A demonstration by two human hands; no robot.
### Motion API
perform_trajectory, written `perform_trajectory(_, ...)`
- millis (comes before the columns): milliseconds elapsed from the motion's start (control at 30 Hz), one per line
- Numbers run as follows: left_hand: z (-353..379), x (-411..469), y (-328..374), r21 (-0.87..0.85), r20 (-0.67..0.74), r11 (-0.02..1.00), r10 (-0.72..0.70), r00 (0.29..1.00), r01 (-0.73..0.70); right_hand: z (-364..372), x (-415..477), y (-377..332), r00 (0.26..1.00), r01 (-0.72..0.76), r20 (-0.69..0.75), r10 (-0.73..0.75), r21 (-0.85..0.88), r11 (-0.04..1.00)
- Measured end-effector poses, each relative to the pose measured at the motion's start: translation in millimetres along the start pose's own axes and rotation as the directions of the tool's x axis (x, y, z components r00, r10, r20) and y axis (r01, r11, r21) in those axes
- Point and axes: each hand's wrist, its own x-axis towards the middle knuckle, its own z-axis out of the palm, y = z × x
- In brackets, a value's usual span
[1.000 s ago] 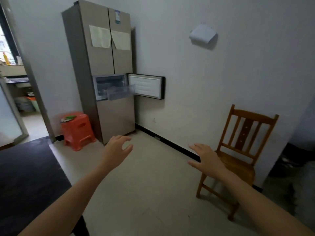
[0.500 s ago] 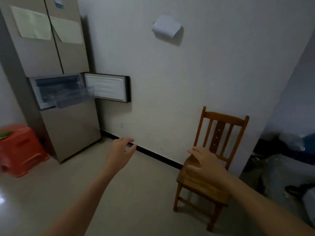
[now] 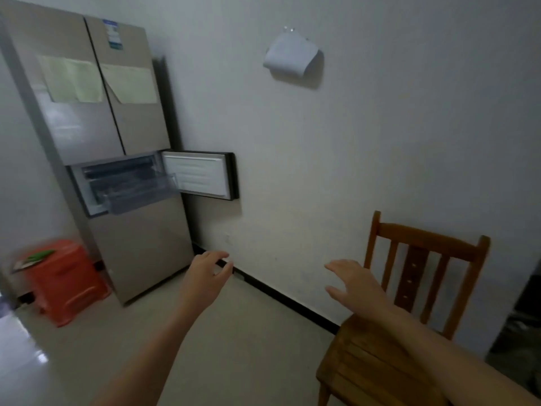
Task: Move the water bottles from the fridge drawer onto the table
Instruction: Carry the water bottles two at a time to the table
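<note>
Wooden and brown, the slatted chair (image 3: 371,364) stands nearest, below our right hand (image 3: 355,285). Our left hand (image 3: 205,273) hovers well apart from it. Both have fingers spread and hold nothing. Farther off, the tall beige fridge (image 3: 140,247) shows its clear plastic drawer (image 3: 140,197) pulled out; we cannot tell its contents.

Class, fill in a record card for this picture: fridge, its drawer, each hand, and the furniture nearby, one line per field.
Fridge: tall, upper doors shut
Small door: swung open to the right
Drawer: clear, pulled out; no bottle to be made out
Left hand: raised, fingers loosely curled, holds nothing
Right hand: raised, fingers spread, holds nothing
Stool: orange, left of fridge
Chair: wooden, against the wall
Table: not in view
</note>
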Motion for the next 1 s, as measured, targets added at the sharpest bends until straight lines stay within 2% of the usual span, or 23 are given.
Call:
perform_trajectory(267, -2.8, 38.1, -17.2, 0.112, -0.183, 0.972, -0.183, 0.966, 0.206, 17.5, 110.3, 6.1, 0.97, 0.237, 0.04, -0.241, 0.101, 0.966)
perform_trajectory(433, -2.4, 58.6, -50.0, 0.159, -0.245, 0.945, -0.241, 0.939, 0.284, 45.0, 177.8, -5.3, 0.93, 0.36, 0.038, -0.365, 0.098, 0.928)
perform_trajectory(933, -18.9, 211.1, -199.3, 0.156, -0.345, 0.932, -0.258, 0.903, 0.326, 96.0, 422.4, -88.4, 0.841, 0.539, -0.027, -0.54, -0.031, 0.842)
perform_trajectory(1000, -17.9, 226.6, -217.4, 0.147, -0.336, 0.931, -0.271, 0.902, 0.334, 106.6, 444.7, -95.0, 0.803, 0.594, -0.03, -0.596, -0.061, 0.803)
